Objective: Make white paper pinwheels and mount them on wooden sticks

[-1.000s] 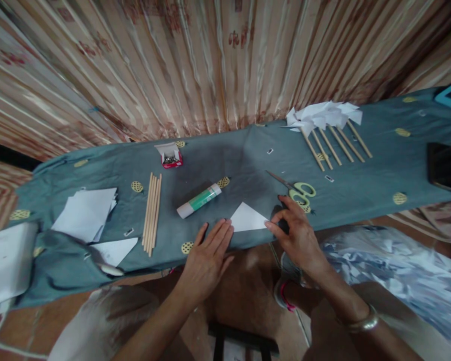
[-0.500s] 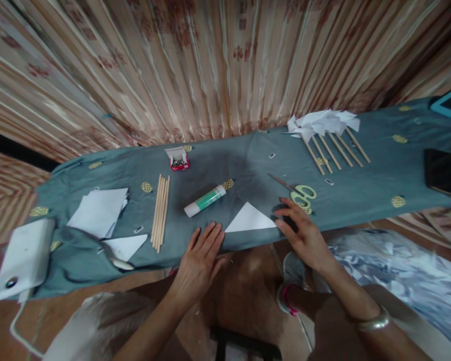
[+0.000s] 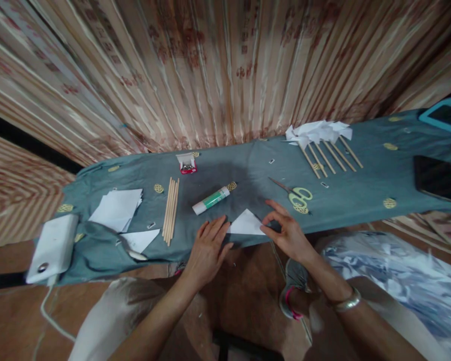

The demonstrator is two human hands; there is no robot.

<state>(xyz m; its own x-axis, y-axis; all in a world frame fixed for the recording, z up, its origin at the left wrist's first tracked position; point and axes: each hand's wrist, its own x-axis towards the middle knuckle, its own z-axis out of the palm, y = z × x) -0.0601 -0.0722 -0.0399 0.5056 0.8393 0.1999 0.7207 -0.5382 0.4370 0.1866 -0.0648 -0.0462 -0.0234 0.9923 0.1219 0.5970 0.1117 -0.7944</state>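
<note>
A white paper triangle, folded, lies near the front edge of the cloth-covered table. My left hand rests flat at its left corner, fingers stretched out. At the right corner, my right hand pinches the paper between thumb and index finger, other fingers raised. Just behind the left hand lies a glue stick with a green label. Scissors with light green handles lie beyond the right hand. Several wooden sticks are lined up to the left.
Paper pinwheels on sticks lie at the back right. A small red box of metal pins stands at the back. To the left are a paper stack and a white power bank. A dark phone lies far right.
My right hand has moved left onto the triangle's right corner, and its thumb and index finger have closed there. My left hand stays at the left corner. The whole view has shifted slightly.
</note>
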